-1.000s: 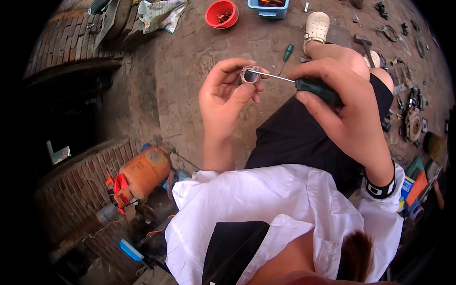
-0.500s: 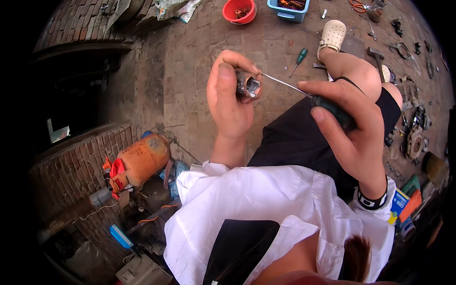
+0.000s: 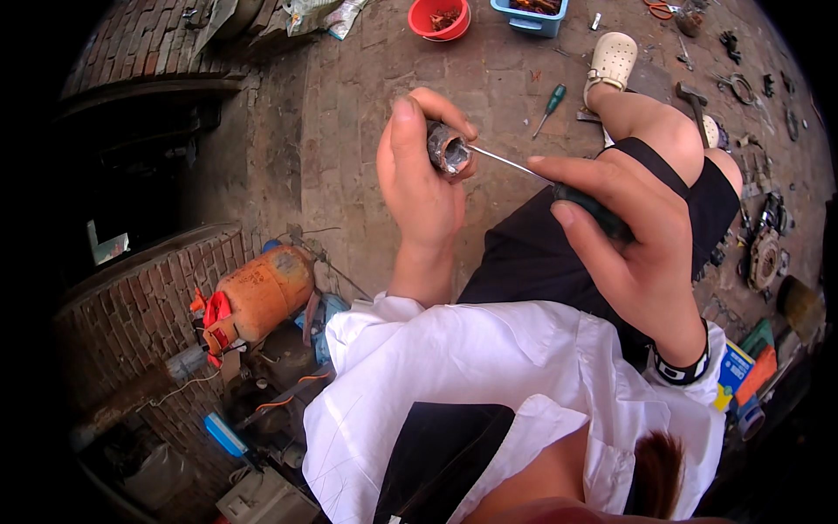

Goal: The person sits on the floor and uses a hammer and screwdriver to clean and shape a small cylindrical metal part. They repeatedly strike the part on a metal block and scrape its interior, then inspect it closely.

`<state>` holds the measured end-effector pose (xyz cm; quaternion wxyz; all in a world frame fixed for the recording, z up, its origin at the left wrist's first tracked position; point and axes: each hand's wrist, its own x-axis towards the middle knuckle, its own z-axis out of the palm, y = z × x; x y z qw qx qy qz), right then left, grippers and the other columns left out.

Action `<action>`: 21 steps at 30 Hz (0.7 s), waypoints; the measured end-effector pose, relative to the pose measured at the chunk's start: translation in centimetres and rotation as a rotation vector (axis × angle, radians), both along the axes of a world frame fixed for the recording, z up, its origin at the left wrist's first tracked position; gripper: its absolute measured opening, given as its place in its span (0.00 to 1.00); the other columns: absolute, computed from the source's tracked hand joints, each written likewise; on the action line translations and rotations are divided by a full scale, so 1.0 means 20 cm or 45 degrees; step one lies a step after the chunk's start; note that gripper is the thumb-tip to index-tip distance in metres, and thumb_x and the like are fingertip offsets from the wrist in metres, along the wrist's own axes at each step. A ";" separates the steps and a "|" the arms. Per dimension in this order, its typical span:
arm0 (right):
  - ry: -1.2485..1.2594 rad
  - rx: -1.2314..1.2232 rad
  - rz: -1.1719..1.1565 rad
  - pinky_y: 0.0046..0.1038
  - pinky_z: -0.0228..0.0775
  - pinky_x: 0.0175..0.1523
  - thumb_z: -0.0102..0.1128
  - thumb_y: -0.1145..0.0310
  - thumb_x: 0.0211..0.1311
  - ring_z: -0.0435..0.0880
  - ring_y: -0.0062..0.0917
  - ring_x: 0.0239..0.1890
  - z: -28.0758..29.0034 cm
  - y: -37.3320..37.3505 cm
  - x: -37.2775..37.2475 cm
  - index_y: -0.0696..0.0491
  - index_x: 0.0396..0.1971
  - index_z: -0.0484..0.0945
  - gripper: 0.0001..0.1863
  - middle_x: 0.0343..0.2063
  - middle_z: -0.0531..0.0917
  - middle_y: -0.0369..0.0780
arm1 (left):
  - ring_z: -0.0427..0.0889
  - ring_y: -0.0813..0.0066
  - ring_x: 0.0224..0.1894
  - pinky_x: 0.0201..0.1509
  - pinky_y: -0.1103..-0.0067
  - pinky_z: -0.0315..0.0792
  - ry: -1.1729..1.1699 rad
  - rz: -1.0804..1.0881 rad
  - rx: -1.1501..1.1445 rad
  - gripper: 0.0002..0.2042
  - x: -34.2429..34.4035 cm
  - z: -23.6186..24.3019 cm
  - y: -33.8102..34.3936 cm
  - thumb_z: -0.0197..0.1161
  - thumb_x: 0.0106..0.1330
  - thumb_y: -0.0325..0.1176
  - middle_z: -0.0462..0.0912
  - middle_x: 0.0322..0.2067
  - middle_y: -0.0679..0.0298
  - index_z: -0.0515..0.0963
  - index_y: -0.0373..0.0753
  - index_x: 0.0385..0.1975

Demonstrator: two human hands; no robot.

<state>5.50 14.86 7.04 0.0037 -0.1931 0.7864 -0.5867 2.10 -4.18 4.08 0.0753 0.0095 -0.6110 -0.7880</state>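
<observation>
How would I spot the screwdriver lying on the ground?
On the brown paved ground, find the upper cream perforated clog. Below-left of it in the picture lies a green-handled metal screwdriver. Unlike the dark-handled screwdriver in the right hand, nobody holds it.

Orange gas cylinder [image 3: 266, 294], red bowl [image 3: 429, 28], blue basin [image 3: 529, 24]

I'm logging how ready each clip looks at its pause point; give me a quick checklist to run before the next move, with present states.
1. Metal tube held in the left hand: ok.
2. Screwdriver held in the right hand: ok.
3. Open end of the metal tube in view: ok.
4. Screwdriver tip inside the metal tube: cannot tell, too small at the rim.
5. Second screwdriver apart from both hands, on the ground: ok.
</observation>
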 end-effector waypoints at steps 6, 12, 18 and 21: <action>0.129 0.077 -0.080 0.22 0.65 0.33 0.63 0.84 0.48 0.74 0.23 0.27 -0.01 -0.02 0.00 0.57 0.45 0.83 0.20 0.24 0.75 0.38 | 0.52 0.86 0.13 0.17 0.82 0.44 -0.036 0.034 -0.097 0.26 -0.01 0.00 0.01 0.38 0.77 0.52 0.59 0.13 0.72 0.68 0.35 0.24; 0.292 0.257 -0.132 0.24 0.67 0.28 0.66 0.83 0.46 0.74 0.24 0.23 -0.02 -0.05 0.02 0.52 0.46 0.84 0.23 0.24 0.73 0.37 | 0.53 0.86 0.13 0.17 0.83 0.45 -0.015 0.071 -0.226 0.27 0.01 -0.02 -0.01 0.38 0.77 0.52 0.62 0.13 0.70 0.69 0.34 0.25; 0.484 0.593 -0.229 0.27 0.67 0.25 0.66 0.81 0.42 0.75 0.27 0.22 -0.01 -0.10 0.06 0.49 0.47 0.83 0.26 0.24 0.73 0.37 | 0.54 0.86 0.12 0.16 0.83 0.45 -0.039 0.156 -0.340 0.26 -0.03 -0.03 0.02 0.38 0.78 0.50 0.66 0.14 0.67 0.70 0.34 0.25; 0.360 0.539 -0.171 0.28 0.67 0.25 0.66 0.80 0.45 0.75 0.28 0.22 0.00 -0.11 0.06 0.50 0.47 0.82 0.24 0.23 0.73 0.38 | 0.56 0.87 0.13 0.16 0.84 0.47 -0.076 0.151 -0.294 0.27 -0.02 -0.04 0.00 0.38 0.78 0.50 0.66 0.14 0.68 0.71 0.34 0.24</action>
